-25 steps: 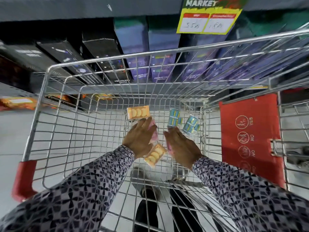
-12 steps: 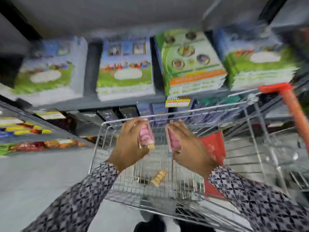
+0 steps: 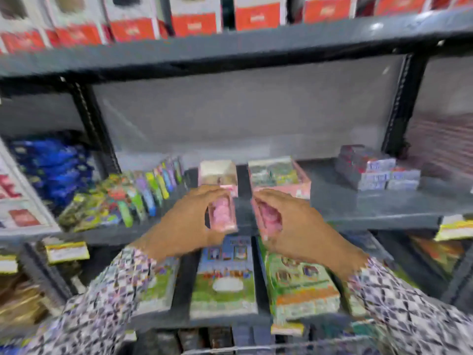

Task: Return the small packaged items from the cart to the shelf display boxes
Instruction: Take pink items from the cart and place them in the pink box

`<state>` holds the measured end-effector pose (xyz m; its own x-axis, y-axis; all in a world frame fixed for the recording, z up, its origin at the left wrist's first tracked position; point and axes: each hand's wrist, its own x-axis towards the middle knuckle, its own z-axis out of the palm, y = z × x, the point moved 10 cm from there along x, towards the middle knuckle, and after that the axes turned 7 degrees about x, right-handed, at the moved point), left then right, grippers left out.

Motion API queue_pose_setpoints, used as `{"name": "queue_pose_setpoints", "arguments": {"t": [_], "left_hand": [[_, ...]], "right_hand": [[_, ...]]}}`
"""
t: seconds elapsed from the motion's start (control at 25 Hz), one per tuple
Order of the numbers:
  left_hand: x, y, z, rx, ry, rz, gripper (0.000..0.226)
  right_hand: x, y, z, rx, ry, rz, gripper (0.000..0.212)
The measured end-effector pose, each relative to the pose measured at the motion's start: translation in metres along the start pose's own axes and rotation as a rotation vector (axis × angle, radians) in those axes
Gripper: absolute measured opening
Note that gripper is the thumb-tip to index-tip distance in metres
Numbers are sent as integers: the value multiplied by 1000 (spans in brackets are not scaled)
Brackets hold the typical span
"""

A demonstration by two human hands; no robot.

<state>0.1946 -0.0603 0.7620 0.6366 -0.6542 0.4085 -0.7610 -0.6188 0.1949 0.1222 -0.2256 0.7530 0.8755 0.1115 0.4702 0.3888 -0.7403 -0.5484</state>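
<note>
Left hand (image 3: 189, 221) closed round a pink packet (image 3: 222, 213), right hand (image 3: 289, 221) closed round a second pink packet (image 3: 268, 219) — both held upright at frame centre, apart, w/ a narrow gap between. Up from the cart since a sec ago: then down among the wire, fingers on loose packets; half a sec ago lifted clear above the basket; now level w/ the middle shelf (image 3: 358, 203). Cart nearly gone from view — only a wire rim (image 3: 256, 351) at bottom edge, so remaining packets not visible now.

Just behind the left packet, a pale display box (image 3: 217, 172); behind the right one, a pink-sided display box (image 3: 279, 175). Matching colour suggests those as targets, but too blurred to confirm.

Reads as pick done, carry near its end, placing not yet begun. Probably a short push fwd and down into the boxes next. Orange and blue packets seen in the cart earlier likely still to fetch.
</note>
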Motion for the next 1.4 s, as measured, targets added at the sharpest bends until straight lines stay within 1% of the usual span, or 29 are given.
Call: {"name": "queue_pose_setpoints", "arguments": {"t": [0.04, 0.08, 0.2, 0.24, 0.32, 0.4, 0.48, 0.52, 0.56, 0.6, 0.64, 0.72, 0.76, 0.8, 0.88, 0.96, 1.08, 1.16, 1.24, 1.32, 1.4], "left_hand": [[20, -11, -12, 30, -20, -14, 99], [38, -26, -18, 50, -49, -47, 96], [72, -74, -8, 87, -211, -172, 90], [80, -86, -1, 95, -261, -197, 84], [97, -106, 12, 89, -303, -219, 79], [111, -120, 23, 77, -328, -226, 80], [116, -134, 35, 35, -366, -232, 76], [113, -138, 40, 17, -381, -232, 75], [108, -139, 43, 15, -377, -220, 74], [102, -137, 42, 40, -333, -186, 71], [97, -132, 39, 77, -249, -139, 66], [85, -120, 31, 107, -52, -56, 55], [82, -117, 29, 116, -2, -53, 51], [83, -115, 29, 134, 11, -62, 49], [95, -117, 31, 175, -24, -93, 49], [109, -127, 35, 238, -111, -159, 48], [116, -136, 41, 308, -196, -208, 46], [117, -138, 46, 348, -234, -199, 44], [114, -134, 50, 399, -269, -175, 43], [107, -127, 50, 381, -269, -150, 52], [90, -116, 40, 330, -194, -149, 63]], "right_hand": [[27, -6, -1, -28, -25, 2, 59], [52, -7, 1, -59, -59, 32, 52], [112, 6, 22, -118, -198, 164, 60], [129, 11, 33, -128, -242, 190, 57], [159, 23, 49, -140, -305, 249, 47], [180, 34, 64, -164, -387, 287, 44], [187, 49, 82, -201, -481, 276, 48], [185, 54, 88, -206, -490, 251, 52], [182, 56, 91, -210, -465, 203, 55], [177, 55, 91, -203, -413, 141, 58], [172, 53, 89, -185, -352, 80, 58], [161, 48, 84, -199, -228, -38, 49], [159, 48, 83, -218, -185, -61, 45], [159, 48, 83, -227, -155, -58, 42], [172, 49, 82, -252, -136, -22, 37], [189, 51, 84, -304, -164, 30, 34], [200, 57, 94, -400, -243, 82, 41], [199, 60, 103, -462, -290, 83, 44], [195, 60, 106, -462, -316, 85, 46], [189, 58, 102, -428, -316, 83, 51], [174, 54, 95, -470, -260, 74, 60]]}}
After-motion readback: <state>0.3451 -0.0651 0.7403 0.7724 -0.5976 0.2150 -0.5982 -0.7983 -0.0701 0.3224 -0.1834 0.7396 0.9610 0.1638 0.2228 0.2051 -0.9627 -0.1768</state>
